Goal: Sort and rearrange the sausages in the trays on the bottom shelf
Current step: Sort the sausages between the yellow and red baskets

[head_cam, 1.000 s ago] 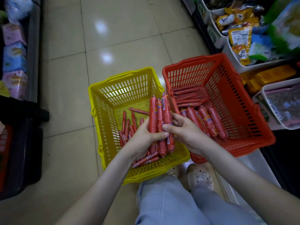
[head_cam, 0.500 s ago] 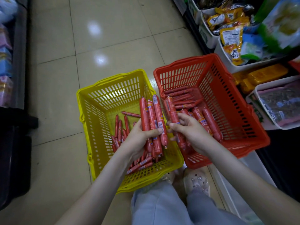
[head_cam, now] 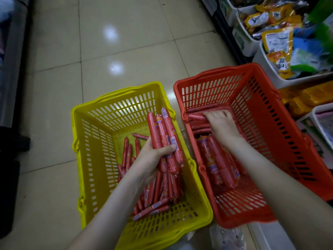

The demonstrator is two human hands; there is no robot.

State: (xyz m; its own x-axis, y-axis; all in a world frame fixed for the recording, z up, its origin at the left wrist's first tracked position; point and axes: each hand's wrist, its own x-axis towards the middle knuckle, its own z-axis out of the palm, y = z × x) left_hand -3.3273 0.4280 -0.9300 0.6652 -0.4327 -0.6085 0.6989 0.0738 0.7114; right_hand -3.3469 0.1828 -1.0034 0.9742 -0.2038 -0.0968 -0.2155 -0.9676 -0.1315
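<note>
Three sausages sit clenched in the left hand above the yellow basket. Right of it, the right hand touches stacked sausages; whether its fingers grip them is unclear.

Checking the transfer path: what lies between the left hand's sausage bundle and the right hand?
Head view: the yellow basket's right wall, a sliver of floor, then the red basket's left wall.

The glossy beige tiled floor carries two slotted plastic baskets side by side, almost touching: a yellow basket toward 7 o'clock, a red basket toward 3 o'clock.
</note>
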